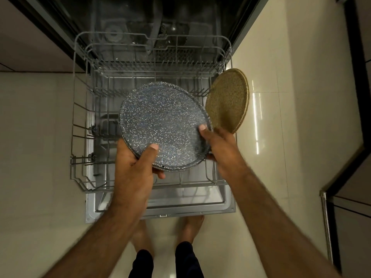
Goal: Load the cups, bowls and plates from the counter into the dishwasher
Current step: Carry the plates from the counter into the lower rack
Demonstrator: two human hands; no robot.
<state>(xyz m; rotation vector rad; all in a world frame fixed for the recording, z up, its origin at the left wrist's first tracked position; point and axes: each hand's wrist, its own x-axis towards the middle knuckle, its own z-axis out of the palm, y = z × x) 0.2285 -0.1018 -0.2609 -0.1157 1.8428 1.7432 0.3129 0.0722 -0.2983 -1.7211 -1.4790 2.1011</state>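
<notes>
The rack (96, 188) sits pulled out of the dishwasher (130, 21), over the lowered door (226, 207), which lies on the near side above the floor (40, 137). The left plate (162, 125) hangs above the rack's middle, held at its near edge by the left hand (134, 167). Just beside it, over the rack's right rim, the right plate (227, 101) stands tilted in the right hand (220, 149), whose thumb touches the left plate. The feet (190, 227) stand before the door.

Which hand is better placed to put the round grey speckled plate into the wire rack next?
Probably the left hand: it grips the round grey speckled plate above the grey wire rack, while the right hand also holds the tan speckled plates.
</notes>
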